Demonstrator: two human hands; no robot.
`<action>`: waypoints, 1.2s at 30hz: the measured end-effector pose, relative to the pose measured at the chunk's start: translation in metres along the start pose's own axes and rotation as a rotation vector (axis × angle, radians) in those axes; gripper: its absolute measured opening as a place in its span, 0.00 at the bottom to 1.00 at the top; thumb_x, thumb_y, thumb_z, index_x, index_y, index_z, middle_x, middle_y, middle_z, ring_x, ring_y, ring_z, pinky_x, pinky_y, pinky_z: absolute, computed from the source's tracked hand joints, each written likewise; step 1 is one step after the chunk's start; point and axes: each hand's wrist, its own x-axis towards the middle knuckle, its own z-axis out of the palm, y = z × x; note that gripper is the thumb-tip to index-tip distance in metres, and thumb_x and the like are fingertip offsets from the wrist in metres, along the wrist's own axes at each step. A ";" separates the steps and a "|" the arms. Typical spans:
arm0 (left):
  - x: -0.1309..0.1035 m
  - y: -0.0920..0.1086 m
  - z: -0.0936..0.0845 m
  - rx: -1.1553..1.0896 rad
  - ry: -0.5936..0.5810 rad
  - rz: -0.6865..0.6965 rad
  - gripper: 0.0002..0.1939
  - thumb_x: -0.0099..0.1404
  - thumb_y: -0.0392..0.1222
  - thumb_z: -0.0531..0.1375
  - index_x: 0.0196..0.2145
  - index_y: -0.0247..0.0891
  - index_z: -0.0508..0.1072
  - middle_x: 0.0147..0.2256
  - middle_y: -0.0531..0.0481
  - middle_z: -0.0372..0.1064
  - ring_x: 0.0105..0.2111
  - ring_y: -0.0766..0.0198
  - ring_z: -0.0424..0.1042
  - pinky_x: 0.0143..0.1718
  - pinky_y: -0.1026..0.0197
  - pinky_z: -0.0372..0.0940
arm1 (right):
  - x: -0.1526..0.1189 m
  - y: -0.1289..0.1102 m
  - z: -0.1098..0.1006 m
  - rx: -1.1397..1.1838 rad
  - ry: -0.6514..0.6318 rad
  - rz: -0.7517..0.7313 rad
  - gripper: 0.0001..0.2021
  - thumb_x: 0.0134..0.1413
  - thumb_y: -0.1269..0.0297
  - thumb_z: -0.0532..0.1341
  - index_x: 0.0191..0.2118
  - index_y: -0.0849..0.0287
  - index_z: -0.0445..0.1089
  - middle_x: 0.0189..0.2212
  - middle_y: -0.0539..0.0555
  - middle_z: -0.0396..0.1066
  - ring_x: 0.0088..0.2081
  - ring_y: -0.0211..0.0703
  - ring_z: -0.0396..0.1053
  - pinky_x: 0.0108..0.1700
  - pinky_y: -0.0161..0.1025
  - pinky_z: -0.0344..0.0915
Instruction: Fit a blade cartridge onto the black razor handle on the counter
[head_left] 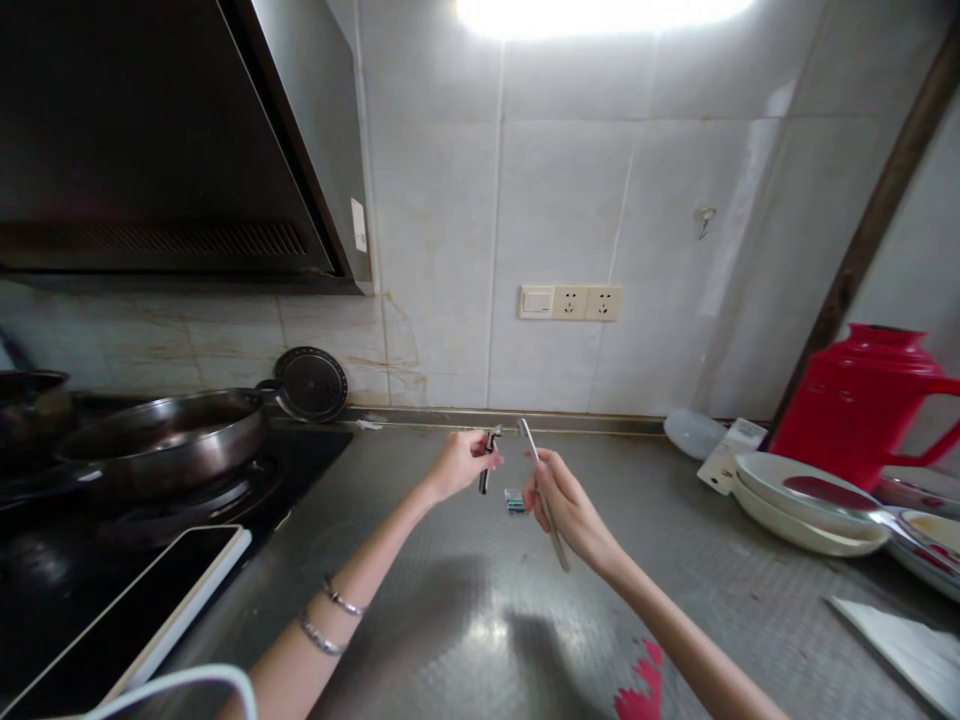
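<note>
My left hand (463,465) is closed around a short black and silver tool (484,478) with a small head at its top, which looks like a razor. My right hand (568,500) grips a pale toothbrush (556,540). Its bristle head (523,428) points up and leans toward the left hand, with a small gap between the two tools. On the metal counter (450,610), just left of the right fingers, lies a small clear case with teal strips (514,500), partly hidden by them.
A pan (165,450) sits on the black stove at left, near a phone-like slab (142,610) and a white cable (187,672). Stacked plates (802,530) and a red thermos jug (855,410) stand at right. A range hood (150,150) overhangs the left side.
</note>
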 end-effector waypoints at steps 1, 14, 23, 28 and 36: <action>0.000 -0.001 0.000 0.015 0.003 0.002 0.09 0.52 0.41 0.62 0.27 0.33 0.67 0.24 0.50 0.69 0.25 0.66 0.70 0.29 0.65 0.64 | 0.000 0.000 0.001 0.005 0.027 -0.014 0.20 0.58 0.49 0.44 0.49 0.58 0.53 0.19 0.44 0.60 0.14 0.29 0.51 0.15 0.28 0.49; -0.003 0.002 0.004 0.066 -0.089 -0.006 0.09 0.56 0.43 0.59 0.27 0.35 0.63 0.21 0.51 0.68 0.22 0.68 0.68 0.25 0.67 0.61 | 0.016 -0.001 0.016 0.188 0.109 0.137 0.28 0.54 0.51 0.51 0.58 0.57 0.54 0.16 0.39 0.45 0.11 0.26 0.41 0.09 0.24 0.43; -0.002 -0.001 0.003 0.061 -0.053 -0.089 0.07 0.56 0.41 0.58 0.27 0.34 0.64 0.21 0.50 0.68 0.21 0.66 0.69 0.22 0.66 0.62 | 0.004 -0.002 0.023 0.278 0.129 0.154 0.31 0.52 0.50 0.53 0.60 0.59 0.54 0.15 0.39 0.44 0.11 0.25 0.39 0.09 0.24 0.41; -0.004 0.005 0.003 0.004 -0.069 -0.126 0.07 0.56 0.40 0.59 0.28 0.33 0.65 0.21 0.51 0.68 0.20 0.66 0.69 0.19 0.68 0.62 | 0.008 -0.001 0.030 0.285 0.150 0.134 0.32 0.52 0.50 0.53 0.60 0.61 0.53 0.14 0.38 0.42 0.11 0.26 0.39 0.10 0.25 0.41; -0.006 0.011 0.002 -0.025 -0.068 -0.188 0.06 0.56 0.38 0.59 0.27 0.32 0.65 0.20 0.50 0.68 0.19 0.67 0.69 0.16 0.69 0.62 | 0.007 0.001 0.037 0.332 0.227 0.106 0.33 0.51 0.50 0.56 0.60 0.62 0.53 0.14 0.39 0.46 0.11 0.26 0.41 0.10 0.26 0.41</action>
